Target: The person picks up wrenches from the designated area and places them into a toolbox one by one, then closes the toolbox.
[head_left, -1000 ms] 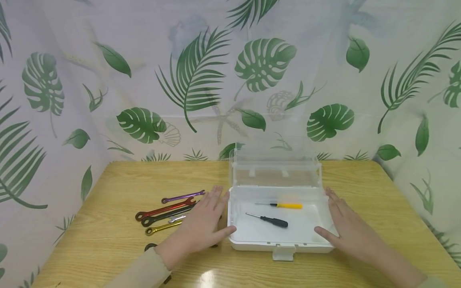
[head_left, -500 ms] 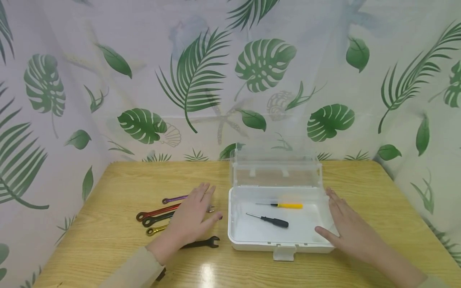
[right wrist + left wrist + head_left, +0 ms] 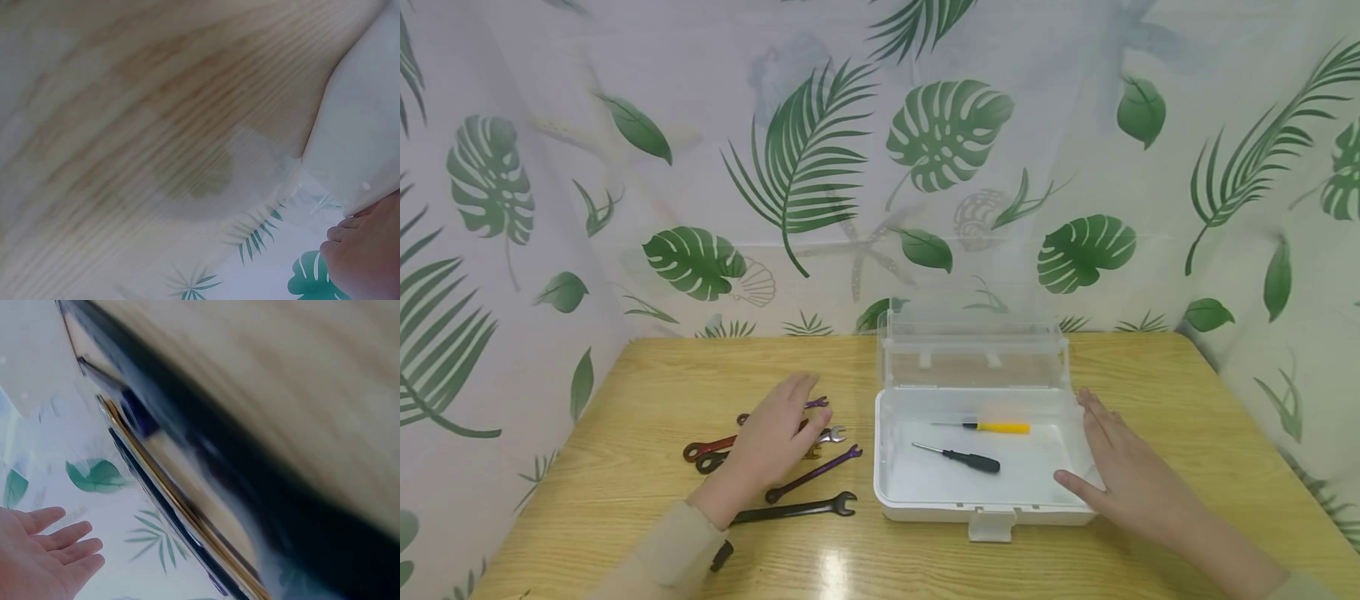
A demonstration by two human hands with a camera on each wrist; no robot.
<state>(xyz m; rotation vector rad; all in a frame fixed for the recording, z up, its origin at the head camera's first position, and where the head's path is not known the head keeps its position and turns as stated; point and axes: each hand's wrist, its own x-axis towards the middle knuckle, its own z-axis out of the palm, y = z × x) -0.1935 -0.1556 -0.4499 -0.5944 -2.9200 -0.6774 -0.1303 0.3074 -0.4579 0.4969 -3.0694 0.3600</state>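
White plastic makes up the open box in front of you, its clear lid standing upright at the back. Your right hand lies flat against the box's right wall, fingers straight and together, thumb at the front corner, gripping nothing. Inside the box lie a yellow-handled screwdriver and, nearer you, a black-handled screwdriver, well apart from each other. Your left hand hovers with relaxed, spread fingers over the wrenches on the wooden counter, to the left of the box; it holds none of them. Beneath and beside it you have a red wrench, a purple wrench and a long black wrench nearest you. Your left wrist view is blurred.
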